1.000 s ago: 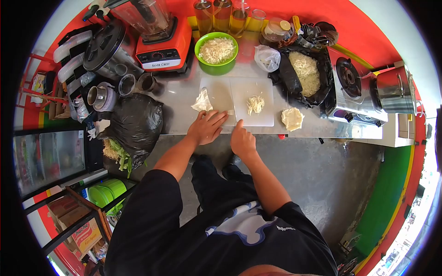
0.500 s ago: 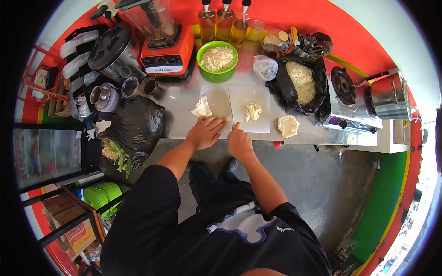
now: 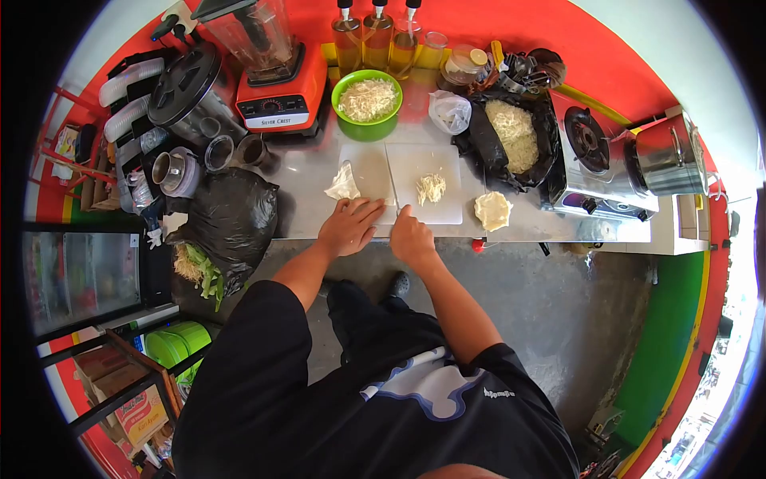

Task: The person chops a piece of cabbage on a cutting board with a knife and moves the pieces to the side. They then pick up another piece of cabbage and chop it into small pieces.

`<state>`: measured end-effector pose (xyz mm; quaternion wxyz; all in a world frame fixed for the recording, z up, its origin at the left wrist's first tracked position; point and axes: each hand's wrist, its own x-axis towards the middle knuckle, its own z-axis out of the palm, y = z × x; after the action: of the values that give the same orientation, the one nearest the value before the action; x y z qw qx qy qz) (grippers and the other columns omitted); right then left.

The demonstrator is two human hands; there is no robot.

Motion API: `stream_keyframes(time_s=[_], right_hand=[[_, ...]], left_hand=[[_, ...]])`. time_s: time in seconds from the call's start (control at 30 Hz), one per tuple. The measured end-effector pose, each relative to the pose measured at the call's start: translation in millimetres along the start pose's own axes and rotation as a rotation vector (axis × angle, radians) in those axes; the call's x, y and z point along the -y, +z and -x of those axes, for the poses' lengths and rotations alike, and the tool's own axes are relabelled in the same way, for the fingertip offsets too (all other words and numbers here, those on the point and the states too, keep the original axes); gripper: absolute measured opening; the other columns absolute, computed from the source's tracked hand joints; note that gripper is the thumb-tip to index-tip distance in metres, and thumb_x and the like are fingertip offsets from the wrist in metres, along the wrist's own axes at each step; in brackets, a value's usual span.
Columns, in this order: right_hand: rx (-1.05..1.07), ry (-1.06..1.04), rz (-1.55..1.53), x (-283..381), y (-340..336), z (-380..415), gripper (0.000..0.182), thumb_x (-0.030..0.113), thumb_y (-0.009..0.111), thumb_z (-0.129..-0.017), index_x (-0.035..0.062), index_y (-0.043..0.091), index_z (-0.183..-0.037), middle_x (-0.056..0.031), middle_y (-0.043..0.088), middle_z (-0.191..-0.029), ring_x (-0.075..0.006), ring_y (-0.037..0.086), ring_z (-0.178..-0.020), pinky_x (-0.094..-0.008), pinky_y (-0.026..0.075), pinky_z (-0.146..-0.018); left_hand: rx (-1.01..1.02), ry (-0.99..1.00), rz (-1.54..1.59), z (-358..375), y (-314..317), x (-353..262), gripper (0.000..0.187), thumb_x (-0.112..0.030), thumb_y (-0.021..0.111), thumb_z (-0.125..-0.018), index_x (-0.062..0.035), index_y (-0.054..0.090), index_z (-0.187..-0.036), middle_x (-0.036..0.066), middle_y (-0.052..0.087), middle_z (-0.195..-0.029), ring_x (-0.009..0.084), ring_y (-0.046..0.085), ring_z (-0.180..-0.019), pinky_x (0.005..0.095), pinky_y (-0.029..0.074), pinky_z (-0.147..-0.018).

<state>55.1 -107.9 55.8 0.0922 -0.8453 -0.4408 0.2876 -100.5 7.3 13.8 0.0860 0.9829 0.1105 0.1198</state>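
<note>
My left hand lies with its fingers spread over a pale piece at the lower part of the white cutting board. My right hand is closed around the handle of a knife, whose blade points away from me across the board. A folded pale dough sheet rests just beyond my left fingers. Right of the blade sits a small heap of pale shreds. A round stack of pale sheets lies near the counter edge on the right.
Beyond the board stand a green bowl of shreds and a red blender. Black bags are at the left and right. A stove with a pot occupies the right end.
The view has shifted slightly, so the counter items appear a little up and left. My hands remain at the board, with the left fingers still spread and the right hand still on the knife.
</note>
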Motion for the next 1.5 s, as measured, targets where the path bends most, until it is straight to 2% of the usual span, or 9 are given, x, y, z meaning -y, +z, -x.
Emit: stream_keyframes(time_s=[0.2,0.5,0.57,0.7,0.77,0.97,1.07,1.27,1.5], right_hand=[[0.063,0.021,0.001,3,2,17,0.029,0.01,0.054,-0.09,-0.0067,0.042,-0.111,-0.0334,0.068,-0.096,-0.0489,0.069,-0.094,-0.0536,0.056,-0.083],[-0.011,-0.011,0.009,5,-4,-2,0.029,0.011,0.054,-0.092,-0.006,0.042,-0.112,-0.0327,0.069,-0.099,-0.0478,0.069,-0.094,-0.053,0.056,-0.085],[0.049,0.016,0.065,3,-2,9,0.037,0.012,0.055,-0.092,-0.0074,0.043,-0.121,-0.0276,0.071,-0.097,-0.0413,0.072,-0.093,-0.0469,0.059,-0.08],[0.024,0.012,0.099,2,14,15,0.031,0.014,0.054,-0.093,-0.0054,0.044,-0.115,-0.0281,0.071,-0.096,-0.0425,0.072,-0.093,-0.0472,0.059,-0.08],[0.008,0.013,0.028,2,16,4,0.034,0.014,0.056,-0.092,-0.0064,0.041,-0.114,-0.0325,0.069,-0.094,-0.0484,0.069,-0.094,-0.0539,0.056,-0.083],[0.022,-0.016,0.039,3,3,8,0.035,0.013,0.056,-0.092,-0.0071,0.04,-0.115,-0.0326,0.069,-0.092,-0.0494,0.069,-0.089,-0.0526,0.057,-0.08],[0.026,0.001,0.118,3,15,17,0.037,0.013,0.053,-0.093,-0.0081,0.041,-0.121,-0.0273,0.071,-0.094,-0.0435,0.072,-0.089,-0.0484,0.059,-0.079],[-0.052,-0.05,0.131,0,15,-6,0.039,0.014,0.055,-0.092,-0.0081,0.042,-0.121,-0.0267,0.071,-0.093,-0.0433,0.072,-0.088,-0.048,0.059,-0.077],[-0.005,-0.005,0.118,6,14,11,0.035,0.013,0.055,-0.092,-0.007,0.043,-0.119,-0.0259,0.071,-0.093,-0.0435,0.072,-0.087,-0.0475,0.059,-0.077]], left_hand=[[-0.002,0.001,-0.008,0,2,1,0.054,-0.024,0.064,-0.09,-0.0117,0.053,-0.141,0.0,0.048,-0.148,0.024,0.045,-0.128,0.0446,0.037,-0.102],[0.017,-0.004,-0.018,-3,0,2,0.052,-0.026,0.061,-0.092,-0.0129,0.052,-0.142,0.001,0.047,-0.148,0.0233,0.045,-0.13,0.0443,0.038,-0.102],[0.025,-0.013,0.004,-1,4,3,0.052,-0.026,0.061,-0.092,-0.0132,0.052,-0.142,0.002,0.047,-0.148,0.0235,0.044,-0.13,0.0443,0.038,-0.102],[0.036,-0.022,0.027,-3,1,4,0.054,-0.026,0.063,-0.09,-0.0125,0.052,-0.141,0.005,0.047,-0.149,0.0248,0.045,-0.131,0.0451,0.037,-0.103],[0.048,-0.034,0.027,-3,3,4,0.054,-0.026,0.063,-0.09,-0.0127,0.052,-0.142,0.006,0.047,-0.149,0.0248,0.044,-0.131,0.0451,0.037,-0.103],[0.024,-0.06,0.054,0,1,2,0.059,-0.026,0.063,-0.09,-0.01,0.048,-0.145,0.004,0.047,-0.149,0.0233,0.044,-0.132,0.0435,0.036,-0.104],[0.033,-0.074,0.078,-2,-2,1,0.062,-0.025,0.063,-0.09,-0.0089,0.046,-0.147,0.003,0.047,-0.149,0.0228,0.045,-0.131,0.0426,0.036,-0.105],[0.018,-0.072,0.063,0,-1,1,0.064,-0.027,0.063,-0.089,-0.0102,0.044,-0.148,0.006,0.047,-0.148,0.025,0.046,-0.129,0.043,0.037,-0.106],[0.004,-0.082,0.051,0,3,2,0.063,-0.028,0.063,-0.088,-0.0117,0.046,-0.147,0.008,0.047,-0.147,0.0271,0.047,-0.126,0.0438,0.037,-0.105]])
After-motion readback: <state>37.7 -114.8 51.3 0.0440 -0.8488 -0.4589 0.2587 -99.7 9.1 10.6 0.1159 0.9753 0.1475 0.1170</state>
